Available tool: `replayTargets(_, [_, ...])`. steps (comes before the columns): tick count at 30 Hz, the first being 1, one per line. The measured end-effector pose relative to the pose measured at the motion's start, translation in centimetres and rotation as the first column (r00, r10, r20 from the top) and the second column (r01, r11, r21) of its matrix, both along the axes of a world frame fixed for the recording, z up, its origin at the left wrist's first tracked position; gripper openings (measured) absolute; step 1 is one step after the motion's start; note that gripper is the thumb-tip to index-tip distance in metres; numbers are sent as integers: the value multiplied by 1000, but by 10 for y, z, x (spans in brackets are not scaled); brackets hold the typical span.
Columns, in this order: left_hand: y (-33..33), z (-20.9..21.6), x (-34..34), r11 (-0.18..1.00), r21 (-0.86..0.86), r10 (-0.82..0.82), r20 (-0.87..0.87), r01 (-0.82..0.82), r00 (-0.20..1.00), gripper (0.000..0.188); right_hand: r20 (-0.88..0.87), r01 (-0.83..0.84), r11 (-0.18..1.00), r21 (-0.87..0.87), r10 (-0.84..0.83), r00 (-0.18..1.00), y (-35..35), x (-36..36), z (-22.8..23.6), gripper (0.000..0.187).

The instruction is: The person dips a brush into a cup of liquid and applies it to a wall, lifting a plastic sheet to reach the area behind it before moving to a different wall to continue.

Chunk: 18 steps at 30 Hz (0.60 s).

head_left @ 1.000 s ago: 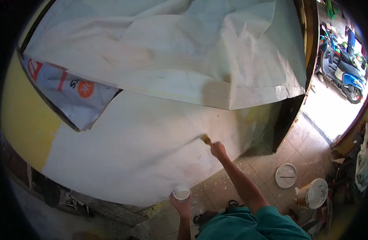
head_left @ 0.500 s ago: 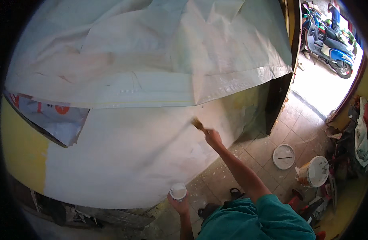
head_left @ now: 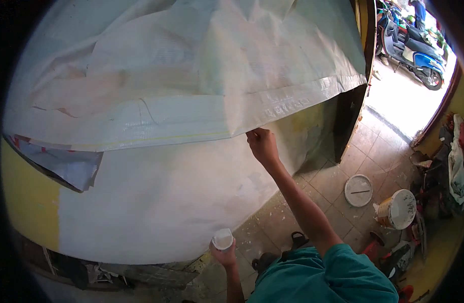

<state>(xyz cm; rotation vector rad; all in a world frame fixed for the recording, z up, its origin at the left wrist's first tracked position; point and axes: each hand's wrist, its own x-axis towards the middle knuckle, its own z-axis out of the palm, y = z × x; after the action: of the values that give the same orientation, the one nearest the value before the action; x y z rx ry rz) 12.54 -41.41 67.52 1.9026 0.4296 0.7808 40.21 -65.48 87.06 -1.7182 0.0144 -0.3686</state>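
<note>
My right hand (head_left: 262, 146) is closed at the lower edge of a large pale plastic sheet (head_left: 181, 65) that hangs over the wall. It grips a paintbrush, now hidden behind the sheet's edge. Below the sheet, the wall (head_left: 156, 197) is coated white, with a bare yellow area (head_left: 32, 207) at the far left. Low in the middle, my left hand (head_left: 225, 257) is wrapped around a small white tub (head_left: 223, 239) with white paint inside, held upright near the wall's foot.
On the tiled floor to the right lie a round white lid (head_left: 358, 190) and a paint-smeared bucket (head_left: 397, 209). Clutter (head_left: 401, 262) lines the right wall. A dark panel edge (head_left: 350, 121) stands by the doorway, with a blue scooter (head_left: 426, 63) and a person outside.
My right hand has moved up to the sheet's edge, and the brush has gone out of sight behind it. The sheet's lower edge has shifted a little. The left hand still holds the tub.
</note>
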Motion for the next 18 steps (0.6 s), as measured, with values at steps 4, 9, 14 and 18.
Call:
replayTargets(4, [-10, -2, 8, 998, -39, -36, 53, 38, 998, 70, -27, 19, 993, -120, -23, 999, 10, 34, -129, 30])
replayTargets(9, [-27, 19, 13, 996, 69, -60, 11, 59, 998, 71, -505, -65, 933, -355, -133, 853, -6, 26, -216, 39])
replayTargets(14, [-15, 17, 7, 998, 68, -1, -15, 2, 1000, 69, -258, -19, 967, -253, -49, 965, 7, 38, -81, 29])
replayTargets(18, [-10, 5, 16, 998, 27, -65, 27, 65, 998, 68, 506, 281, 955, 92, -288, 813, -14, 33, 16, 23])
